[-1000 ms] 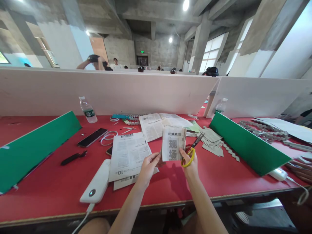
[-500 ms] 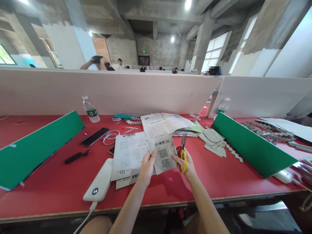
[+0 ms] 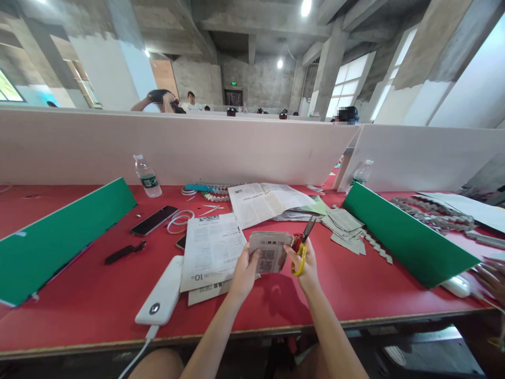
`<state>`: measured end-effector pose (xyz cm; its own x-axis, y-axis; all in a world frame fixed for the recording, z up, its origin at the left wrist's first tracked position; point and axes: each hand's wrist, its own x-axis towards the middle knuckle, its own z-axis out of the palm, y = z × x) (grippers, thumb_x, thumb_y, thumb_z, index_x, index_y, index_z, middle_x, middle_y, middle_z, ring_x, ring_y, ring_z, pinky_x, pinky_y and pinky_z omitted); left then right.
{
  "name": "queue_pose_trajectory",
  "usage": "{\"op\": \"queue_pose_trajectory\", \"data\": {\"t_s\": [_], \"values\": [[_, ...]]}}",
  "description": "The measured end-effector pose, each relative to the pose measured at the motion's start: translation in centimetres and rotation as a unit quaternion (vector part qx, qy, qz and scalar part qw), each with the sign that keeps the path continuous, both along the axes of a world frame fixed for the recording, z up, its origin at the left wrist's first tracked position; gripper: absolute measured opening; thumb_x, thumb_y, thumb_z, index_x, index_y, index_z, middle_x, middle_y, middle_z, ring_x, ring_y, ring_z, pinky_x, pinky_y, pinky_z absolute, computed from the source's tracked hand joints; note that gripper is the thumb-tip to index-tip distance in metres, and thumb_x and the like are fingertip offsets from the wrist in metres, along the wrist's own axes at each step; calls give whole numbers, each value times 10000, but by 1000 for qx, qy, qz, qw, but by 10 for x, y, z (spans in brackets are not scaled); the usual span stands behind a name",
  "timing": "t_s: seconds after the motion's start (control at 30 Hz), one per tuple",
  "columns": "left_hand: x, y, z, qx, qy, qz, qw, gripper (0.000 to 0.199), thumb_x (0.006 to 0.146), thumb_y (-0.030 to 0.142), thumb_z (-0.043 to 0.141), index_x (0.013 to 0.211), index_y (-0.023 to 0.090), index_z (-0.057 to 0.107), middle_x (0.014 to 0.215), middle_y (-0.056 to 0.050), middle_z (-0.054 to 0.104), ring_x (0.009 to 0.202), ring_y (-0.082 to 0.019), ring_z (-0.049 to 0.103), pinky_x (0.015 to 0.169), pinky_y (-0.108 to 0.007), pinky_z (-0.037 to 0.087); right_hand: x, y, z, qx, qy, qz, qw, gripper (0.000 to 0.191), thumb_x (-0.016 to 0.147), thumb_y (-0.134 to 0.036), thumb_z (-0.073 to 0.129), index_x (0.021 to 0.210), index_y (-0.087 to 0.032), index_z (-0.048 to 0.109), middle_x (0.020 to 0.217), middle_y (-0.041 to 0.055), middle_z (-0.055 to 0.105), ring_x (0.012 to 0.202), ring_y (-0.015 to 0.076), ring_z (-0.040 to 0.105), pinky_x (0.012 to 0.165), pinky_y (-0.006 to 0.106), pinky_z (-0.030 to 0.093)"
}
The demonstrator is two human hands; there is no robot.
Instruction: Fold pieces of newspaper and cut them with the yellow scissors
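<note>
Left green board (image 3: 67, 231): on the red table (image 3: 355, 295), 9 o'clock from the folded newspaper (image 3: 270, 253), set on edge at a slant.
Black-handled tool (image 3: 119, 255): 9 o'clock, lying near that board.
Water bottle (image 3: 149, 181): 10 o'clock, upright near the white partition (image 3: 236, 147), with a green label.
Phone (image 3: 154, 221): between 9 and 10 o'clock, flat, dark screen up.
White power bank (image 3: 163, 292): between 8 and 9 o'clock, near the table's front edge, a cable in its near end.
Loose newspaper pages (image 3: 211, 252): 9 o'clock, overlapping, just beside the left hand.
Zigzag paper strips (image 3: 218, 198): between 10 and 11 o'clock, near the partition's foot.
Left hand (image 3: 244, 272): 8 o'clock, grip clasping the folded newspaper's left side, thumb on the printed front.
Folded newspaper: centre of the dial, raised above the table between both hands, tilted, large characters showing.
Spread newspaper (image 3: 256, 202): 12 o'clock, lying beyond the hands.
Scissors (image 3: 302, 250): 3 o'clock, yellow on the handles, blades pointing to 1 o'clock.
Right hand (image 3: 311, 268): 3 o'clock, grip grasping the scissors by the handles, fingertips at the folded newspaper's right edge.
Cut paper pieces (image 3: 343, 226): between 2 and 3 o'clock, in an untidy heap.
Right green board (image 3: 410, 237): 3 o'clock, slanted.
Another person's hand (image 3: 491, 279): 3 o'clock, past that board, blurred.
</note>
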<state>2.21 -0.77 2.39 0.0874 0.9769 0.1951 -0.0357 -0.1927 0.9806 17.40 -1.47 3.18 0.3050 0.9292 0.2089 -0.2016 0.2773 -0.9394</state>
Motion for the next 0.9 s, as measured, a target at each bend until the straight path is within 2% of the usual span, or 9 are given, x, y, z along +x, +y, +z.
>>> {"op": "queue_pose_trajectory", "data": {"t_s": [0.13,0.27,0.37,0.47,0.63,0.8,0.9], "values": [[-2,6,-4,24,-16,-11,1000,324,814,400,497,1051,179,508,1062,-65,589,1019,-202,527,912,-307,373,4,2,-9,-20,-15,3,1000,277,669,-337,692,817,-237,480,669,-53,504,550,100,460,524,222,398],[-1,6,-7,28,0,12,1000,304,832,385,473,1068,195,463,1078,-59,554,1066,-193,488,950,-311,338,3,3,-12,0,-23,50,998,264,682,-319,684,826,-236,479,704,-41,527,636,119,502,624,242,424],[1,4,-8,30,14,29,999,288,845,393,443,1057,200,468,1074,-57,551,1099,-200,460,961,-320,323,1,4,-11,4,-21,61,998,269,682,-323,680,842,-238,482,724,-32,548,671,130,519,657,253,428],[3,2,-9,34,22,33,999,274,851,394,428,1027,195,498,1059,-63,561,1096,-212,460,959,-331,320,3,3,-9,-12,-14,61,998,288,641,-324,708,799,-237,484,668,-44,529,610,120,499,602,244,424],[7,0,-10,46,23,19,998,265,856,376,424,1009,188,530,1060,-69,572,1070,-215,480,935,-327,341,9,-1,-7,-52,-5,23,998,329,596,-314,733,804,-243,488,587,-64,478,488,97,434,445,216,367],[7,-1,-7,51,26,9,998,275,851,361,431,1026,185,547,1043,-69,598,1001,-213,522,892,-318,371,11,0,-7,-40,2,19,999,333,591,-308,739,800,-234,490,599,-63,501,470,84,422,411,198,323],[3,-1,0,38,33,9,999,257,830,361,457,978,183,569,975,-61,628,936,-216,550,856,-313,388,12,3,-9,-37,6,15,999,333,582,-314,748,776,-226,492,601,-67,511,455,76,412,406,197,307]]}}
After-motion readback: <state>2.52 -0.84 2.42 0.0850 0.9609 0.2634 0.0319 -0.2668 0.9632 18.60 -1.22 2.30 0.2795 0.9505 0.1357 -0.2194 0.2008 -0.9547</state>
